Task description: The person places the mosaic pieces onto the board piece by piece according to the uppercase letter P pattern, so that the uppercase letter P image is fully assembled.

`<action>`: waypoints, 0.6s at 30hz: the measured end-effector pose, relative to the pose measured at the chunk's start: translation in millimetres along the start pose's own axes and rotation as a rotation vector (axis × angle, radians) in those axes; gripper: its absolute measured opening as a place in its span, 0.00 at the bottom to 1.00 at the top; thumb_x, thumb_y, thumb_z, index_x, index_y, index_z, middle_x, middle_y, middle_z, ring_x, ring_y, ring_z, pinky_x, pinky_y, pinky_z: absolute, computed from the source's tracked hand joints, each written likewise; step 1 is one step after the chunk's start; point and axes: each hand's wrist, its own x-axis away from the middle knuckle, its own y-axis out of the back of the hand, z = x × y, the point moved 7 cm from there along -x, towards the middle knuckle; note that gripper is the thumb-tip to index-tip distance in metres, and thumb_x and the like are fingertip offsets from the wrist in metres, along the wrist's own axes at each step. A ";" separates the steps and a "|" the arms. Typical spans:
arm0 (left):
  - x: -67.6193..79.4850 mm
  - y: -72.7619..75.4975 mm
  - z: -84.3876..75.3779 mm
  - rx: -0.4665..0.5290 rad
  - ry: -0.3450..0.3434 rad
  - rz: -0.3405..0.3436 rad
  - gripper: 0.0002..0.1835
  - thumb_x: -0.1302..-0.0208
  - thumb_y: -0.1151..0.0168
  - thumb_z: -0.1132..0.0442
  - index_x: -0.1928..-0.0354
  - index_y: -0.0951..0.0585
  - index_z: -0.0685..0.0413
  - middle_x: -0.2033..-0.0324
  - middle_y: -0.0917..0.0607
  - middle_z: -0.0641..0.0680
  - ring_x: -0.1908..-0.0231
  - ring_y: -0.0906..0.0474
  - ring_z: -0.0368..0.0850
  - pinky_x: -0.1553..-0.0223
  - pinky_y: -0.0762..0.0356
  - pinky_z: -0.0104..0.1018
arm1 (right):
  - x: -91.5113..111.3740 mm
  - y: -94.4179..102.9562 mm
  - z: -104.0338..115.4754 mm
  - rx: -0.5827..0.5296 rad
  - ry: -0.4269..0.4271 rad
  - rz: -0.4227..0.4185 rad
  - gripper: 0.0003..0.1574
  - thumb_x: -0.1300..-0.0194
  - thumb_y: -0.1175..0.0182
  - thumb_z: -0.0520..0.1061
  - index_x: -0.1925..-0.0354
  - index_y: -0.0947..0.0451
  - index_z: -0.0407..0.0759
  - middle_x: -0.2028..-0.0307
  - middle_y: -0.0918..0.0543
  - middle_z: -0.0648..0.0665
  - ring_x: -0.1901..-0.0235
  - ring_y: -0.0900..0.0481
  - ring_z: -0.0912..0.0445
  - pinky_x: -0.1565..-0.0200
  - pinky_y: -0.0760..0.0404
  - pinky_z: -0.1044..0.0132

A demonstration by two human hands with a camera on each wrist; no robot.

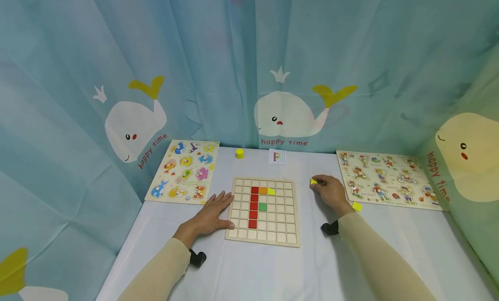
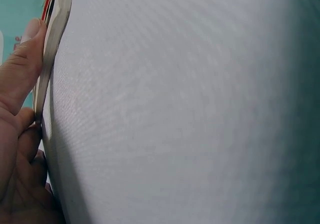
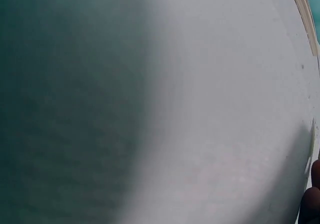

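Note:
A square wooden grid board [image 1: 280, 237] lies on the white table. In its cells sit a column of several red tiles [image 1: 254, 206], an orange tile [image 1: 263, 191], a green tile [image 1: 263, 207] and a yellow piece [image 1: 271, 191] with one rounded corner. My left hand [image 1: 210, 216] rests against the board's left edge, thumb on the rim and fingers spread; the left wrist view shows the thumb [image 2: 24, 64] at that edge. Right of the board, my right hand [image 1: 330, 192] pinches a small yellow block [image 1: 313, 182] by the fingertips. Only dark fingers [image 3: 311, 204] show in the right wrist view.
A sea-animal puzzle board [image 1: 212, 164] lies at the back left, a sports-figure puzzle board [image 1: 390, 186] at the right. Another yellow block [image 1: 357, 206] lies by my right wrist. At the back stand yellow round pieces [image 1: 239, 153] beside a pattern card [image 1: 277, 156].

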 end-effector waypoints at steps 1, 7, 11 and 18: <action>0.0 0.2 -0.1 0.003 -0.001 -0.001 0.54 0.39 0.25 0.41 0.16 0.41 0.47 0.16 0.45 0.47 0.15 0.60 0.49 0.14 0.68 0.49 | 0.6 -0.3 -0.3 -0.011 -0.002 0.004 0.25 0.24 0.38 0.46 0.35 0.21 0.36 0.38 0.21 0.31 0.40 0.24 0.37 0.34 0.25 0.39; -0.3 0.5 0.1 0.000 -0.001 -0.002 0.54 0.38 0.25 0.41 0.16 0.41 0.47 0.16 0.45 0.47 0.15 0.60 0.49 0.14 0.68 0.49 | 3.1 -2.1 1.5 0.046 0.048 -0.001 0.23 0.25 0.37 0.46 0.38 0.19 0.35 0.41 0.19 0.30 0.42 0.22 0.37 0.38 0.23 0.40; -0.4 -0.1 0.8 -0.004 -0.002 -0.002 0.54 0.38 0.25 0.41 0.16 0.41 0.47 0.16 0.45 0.47 0.15 0.60 0.49 0.14 0.68 0.49 | 5.0 -2.5 3.3 0.123 0.089 -0.010 0.25 0.29 0.32 0.50 0.43 0.18 0.34 0.46 0.19 0.30 0.45 0.21 0.37 0.40 0.23 0.38; -0.4 -0.2 1.0 -0.008 -0.013 0.001 0.55 0.38 0.26 0.39 0.16 0.42 0.48 0.16 0.45 0.48 0.15 0.59 0.49 0.14 0.68 0.49 | 8.9 0.2 5.2 0.079 0.177 0.123 0.29 0.29 0.32 0.45 0.34 0.21 0.37 0.41 0.20 0.30 0.44 0.23 0.38 0.42 0.22 0.40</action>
